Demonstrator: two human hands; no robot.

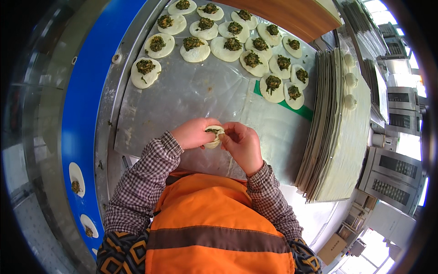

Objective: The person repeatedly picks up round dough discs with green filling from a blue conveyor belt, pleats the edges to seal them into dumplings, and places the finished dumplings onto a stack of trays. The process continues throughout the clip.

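Between my two hands is a partly closed bun (212,142) of white dough, with green filling showing through the opening at its top. My left hand (196,133) cups the bun from the left side, fingers wrapped round it. On the other side my right hand (243,145) pinches the dough rim with thumb and fingertips. Both hands are over the near part of the metal table (182,100). Farther off lie several flat dough rounds, each topped with chopped green filling, such as the dough round (146,73) at the left and the dough round (294,96) at the right.
A blue conveyor belt (86,114) runs along the left, carrying dough rounds with filling (77,179). At the right stands a thick stack of trays (337,128), with a few small dough balls (350,102) on it. A wooden board (292,16) borders the far side.
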